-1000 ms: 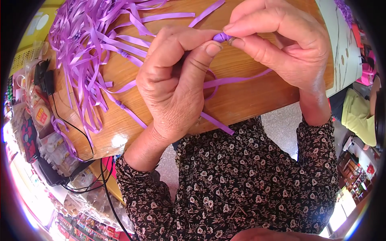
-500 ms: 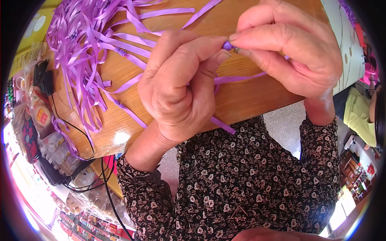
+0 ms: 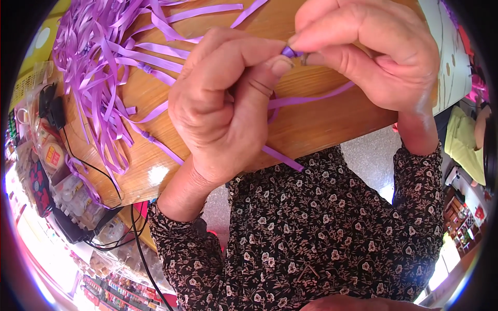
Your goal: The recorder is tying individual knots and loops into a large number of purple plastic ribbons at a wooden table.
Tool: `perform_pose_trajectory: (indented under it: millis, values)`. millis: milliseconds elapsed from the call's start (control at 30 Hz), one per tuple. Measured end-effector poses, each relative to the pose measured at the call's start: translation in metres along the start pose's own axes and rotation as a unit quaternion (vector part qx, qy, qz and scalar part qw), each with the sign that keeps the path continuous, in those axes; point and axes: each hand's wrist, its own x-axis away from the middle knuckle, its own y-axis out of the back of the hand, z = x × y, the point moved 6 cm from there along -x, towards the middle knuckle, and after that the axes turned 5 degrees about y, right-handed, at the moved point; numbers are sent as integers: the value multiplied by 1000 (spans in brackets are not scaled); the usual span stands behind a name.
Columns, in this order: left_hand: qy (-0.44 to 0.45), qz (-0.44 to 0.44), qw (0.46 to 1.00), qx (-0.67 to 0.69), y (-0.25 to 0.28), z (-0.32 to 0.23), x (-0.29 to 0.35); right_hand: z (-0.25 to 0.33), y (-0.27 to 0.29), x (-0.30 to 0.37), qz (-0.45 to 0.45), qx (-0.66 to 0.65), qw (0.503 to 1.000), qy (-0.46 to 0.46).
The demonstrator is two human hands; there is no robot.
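Observation:
Between the fingertips of both hands is a small purple ribbon knot [image 3: 290,52]. My left hand [image 3: 225,98] pinches its left side between thumb and index finger. From the right, my right hand [image 3: 371,57] grips it with thumb and forefinger pressed together. A loose length of purple ribbon [image 3: 321,98] runs behind the hands over the wooden table [image 3: 311,129]. Another ribbon tail [image 3: 282,158] sticks out below my left hand at the table edge. To the left lies a large tangled heap of purple ribbons [image 3: 91,67], some with knots along them.
A yellow basket [image 3: 31,72] stands at the far left. Below it are plastic-wrapped goods [image 3: 54,155] and a black adapter [image 3: 52,106] with a cable [image 3: 91,166] over the table corner. A white patterned surface [image 3: 451,57] adjoins on the right. Another person's yellow-green clothing [image 3: 464,147] shows beyond.
Both hands have shifted slightly left together with the knot between them. The view has also moved a little. Both pinches stay closed.

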Motion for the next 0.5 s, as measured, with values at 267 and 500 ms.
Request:
perform_pose_trajectory:
  millis: [267,500]
  values:
    - [48,-27,998,35,4,4,-2,8,-1,-14,-2,15,1000,-12]
    - [85,-13,995,44,3,7,1,12,-2,-23,-2,18,1000,-19]
